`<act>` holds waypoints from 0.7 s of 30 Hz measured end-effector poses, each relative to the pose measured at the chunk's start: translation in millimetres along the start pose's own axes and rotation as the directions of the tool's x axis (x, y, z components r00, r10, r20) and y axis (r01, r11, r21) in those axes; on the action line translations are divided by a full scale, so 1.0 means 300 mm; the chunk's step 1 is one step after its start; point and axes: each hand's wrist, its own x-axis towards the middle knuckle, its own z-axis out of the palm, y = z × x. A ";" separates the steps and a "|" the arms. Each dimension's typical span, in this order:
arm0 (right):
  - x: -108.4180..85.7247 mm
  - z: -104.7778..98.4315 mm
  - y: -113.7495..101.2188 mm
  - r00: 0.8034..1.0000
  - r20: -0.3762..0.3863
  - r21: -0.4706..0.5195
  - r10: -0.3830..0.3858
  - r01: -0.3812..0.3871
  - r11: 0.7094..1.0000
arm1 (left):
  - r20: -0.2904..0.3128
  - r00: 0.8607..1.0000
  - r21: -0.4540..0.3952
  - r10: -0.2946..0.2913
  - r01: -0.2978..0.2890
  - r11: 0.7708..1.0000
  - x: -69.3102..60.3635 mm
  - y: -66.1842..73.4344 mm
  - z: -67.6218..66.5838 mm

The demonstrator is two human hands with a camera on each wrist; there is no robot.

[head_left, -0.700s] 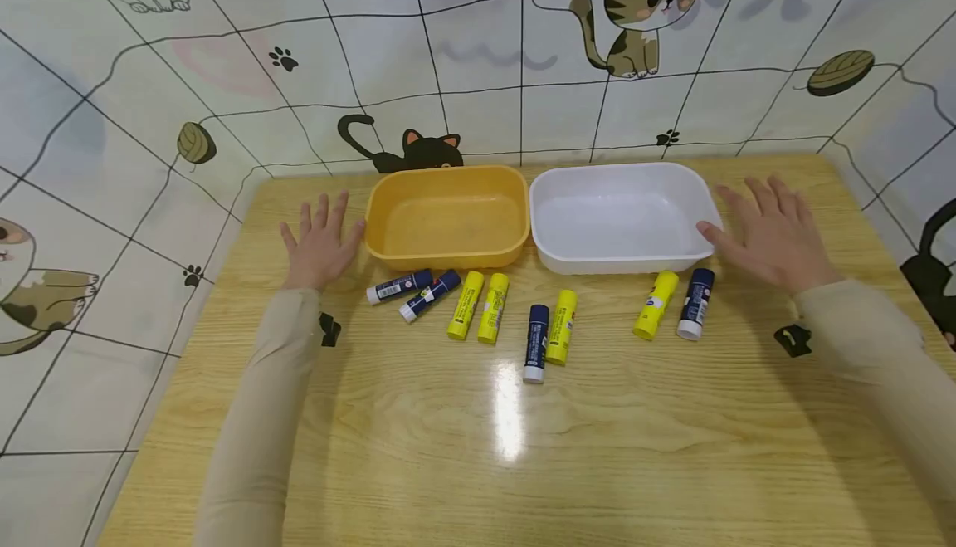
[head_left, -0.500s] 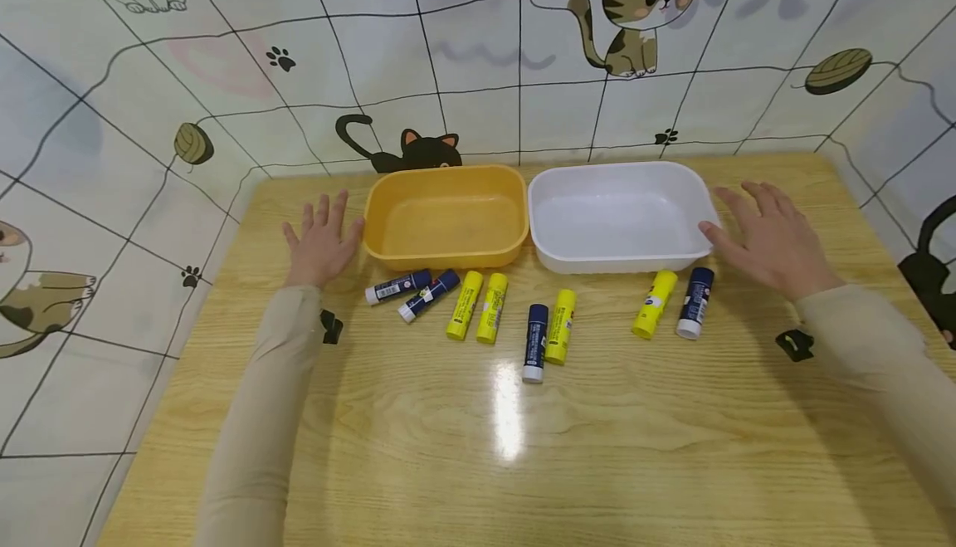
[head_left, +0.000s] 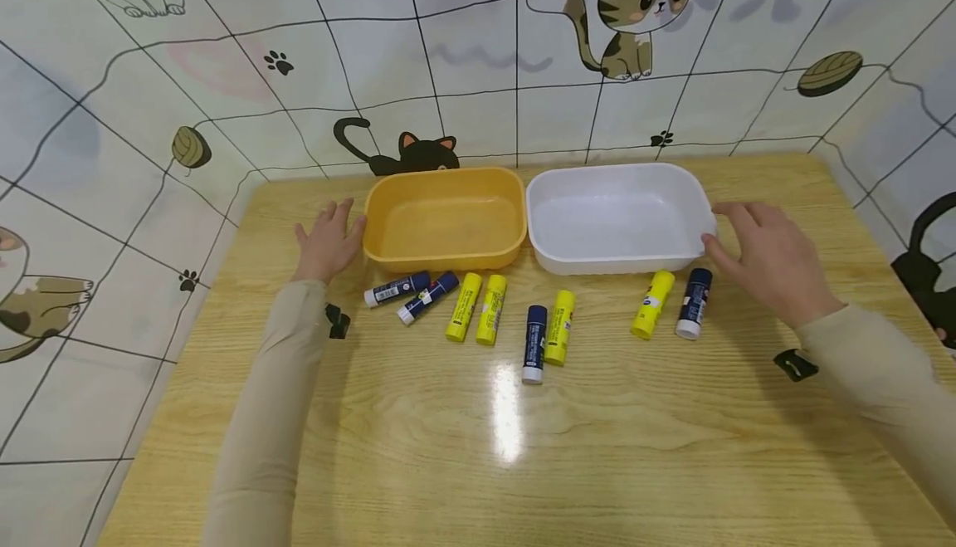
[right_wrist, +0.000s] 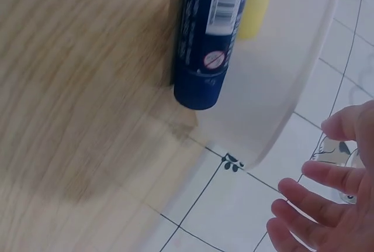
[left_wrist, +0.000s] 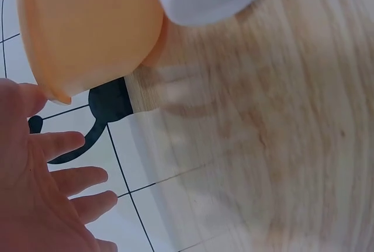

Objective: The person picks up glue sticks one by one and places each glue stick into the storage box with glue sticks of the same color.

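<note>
My left hand (head_left: 327,244) rests at the left end of the yellow tray (head_left: 446,215), fingers loosely spread. In the left wrist view its thumb lies by the tray's rim; contact is unclear. Beyond the right end of the white tray (head_left: 623,215) is my right hand (head_left: 777,261), its fingers slightly bent and holding nothing. Whether its thumb and fingertips touch that tray cannot be told. Nearest to the right hand lie a blue glue stick (head_left: 695,304) and a yellow glue stick (head_left: 653,305). Two blue glue sticks (head_left: 397,290) lie close to the left hand.
Side by side, the trays stand at the back of the wooden table (head_left: 418,456), against a cat-patterned backdrop (head_left: 478,49). Before them lie two yellow glue sticks (head_left: 465,307), then a blue glue stick (head_left: 534,344) beside a yellow glue stick (head_left: 560,327).
Both hands have drawn closer to the outer ends of the trays. Their spread fingers have lowered and bent a little. Trays and glue sticks stay in place.
</note>
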 end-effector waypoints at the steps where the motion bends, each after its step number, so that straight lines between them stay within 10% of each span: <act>1: -0.007 0.000 -0.005 1.000 -0.008 -0.001 -0.006 0.006 1.000 | 0.000 1.000 0.001 0.002 -0.002 1.000 0.003 0.001 0.001; 21: -0.119 0.035 -0.012 0.982 0.188 -0.028 0.006 -0.001 1.000 | -0.034 0.999 -0.012 0.027 -0.027 1.000 0.051 0.014 0.035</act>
